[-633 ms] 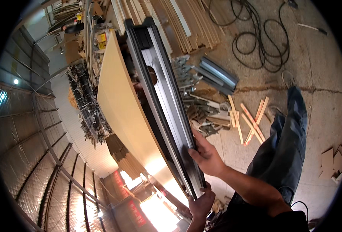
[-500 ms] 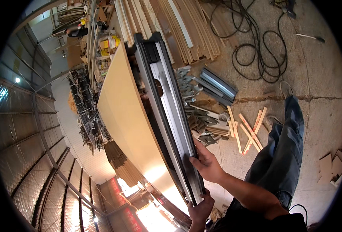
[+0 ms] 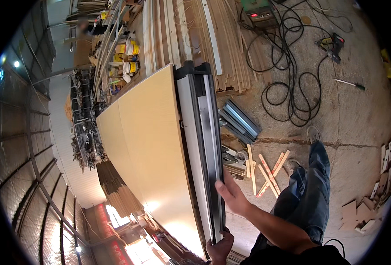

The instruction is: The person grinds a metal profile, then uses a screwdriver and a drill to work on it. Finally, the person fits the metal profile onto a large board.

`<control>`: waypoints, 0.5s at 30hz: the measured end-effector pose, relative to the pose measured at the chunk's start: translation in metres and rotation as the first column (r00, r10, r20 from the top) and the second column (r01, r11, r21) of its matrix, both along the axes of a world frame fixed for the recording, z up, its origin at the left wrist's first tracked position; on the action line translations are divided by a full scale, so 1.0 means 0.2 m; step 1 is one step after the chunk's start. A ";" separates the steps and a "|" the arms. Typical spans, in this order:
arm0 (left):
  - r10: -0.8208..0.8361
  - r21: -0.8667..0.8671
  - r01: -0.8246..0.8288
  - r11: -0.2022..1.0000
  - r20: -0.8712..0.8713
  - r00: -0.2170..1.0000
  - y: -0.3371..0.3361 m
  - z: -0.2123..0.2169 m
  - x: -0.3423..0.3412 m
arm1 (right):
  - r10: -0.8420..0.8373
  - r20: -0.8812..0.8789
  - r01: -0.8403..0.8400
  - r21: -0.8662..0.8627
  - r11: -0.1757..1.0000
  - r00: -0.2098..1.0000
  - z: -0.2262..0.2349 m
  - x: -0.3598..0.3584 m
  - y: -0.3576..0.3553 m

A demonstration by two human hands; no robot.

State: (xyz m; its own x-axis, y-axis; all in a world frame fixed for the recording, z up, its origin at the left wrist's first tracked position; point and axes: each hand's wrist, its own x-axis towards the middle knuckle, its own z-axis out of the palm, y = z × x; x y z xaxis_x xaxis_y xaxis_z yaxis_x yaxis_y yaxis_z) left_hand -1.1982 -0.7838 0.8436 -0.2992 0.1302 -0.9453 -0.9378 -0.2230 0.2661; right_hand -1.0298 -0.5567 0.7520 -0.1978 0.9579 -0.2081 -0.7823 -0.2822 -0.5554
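A large, flat cream panel [image 3: 147, 137] stands on its edge in front of me. Along its near side runs a long silver-and-black metal edge profile [image 3: 194, 145], with a black end piece [image 3: 193, 68] at the far end. My right hand [image 3: 234, 196] is closed on the profile, thumb over its black edge and fingers partly hidden behind it. Lower down, my left hand [image 3: 221, 247] wraps round the near end of the profile. Most of its fingers are out of sight.
Long wooden strips [image 3: 177, 31] lie at the back. Black cable [image 3: 292, 88] coils over the floor by a green machine [image 3: 259, 13] and a power tool [image 3: 334, 46]. Grey metal pieces [image 3: 241, 121] and short wooden sticks [image 3: 270, 174] lie beside the panel, board scraps [image 3: 358, 214] at right.
The panel has turned so that more of its broad cream face shows. Both hands stay on the profile. My view has shifted, bringing the green machine into sight.
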 end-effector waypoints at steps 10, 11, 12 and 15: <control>0.095 -0.015 -0.097 0.995 -0.100 0.990 0.12 0.02 0.13 | -0.175 0.717 0.231 0.021 0.973 0.674 0.16 0.21 0.86; 0.090 -0.025 -0.093 0.995 -0.096 0.991 0.12 0.03 0.13 | -0.169 0.729 0.230 0.017 0.973 0.663 0.18 0.21 0.86; 0.085 -0.034 -0.089 0.995 -0.092 0.992 0.12 0.03 0.14 | -0.163 0.740 0.230 0.012 0.973 0.652 0.19 0.22 0.85; 0.081 -0.072 -0.088 0.994 -0.098 0.992 0.15 0.04 0.15 | -0.169 0.798 0.225 0.043 0.973 0.579 0.21 0.23 0.83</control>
State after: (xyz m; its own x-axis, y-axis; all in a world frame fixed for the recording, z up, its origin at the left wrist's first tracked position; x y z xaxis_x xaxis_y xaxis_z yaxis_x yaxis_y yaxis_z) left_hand -1.1690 -0.7546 0.8513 -0.3952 0.0298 -0.9181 -0.8861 -0.2758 0.3725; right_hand -0.9834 -0.3909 0.7945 0.2640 0.9337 -0.2419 -0.0811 -0.2284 -0.9702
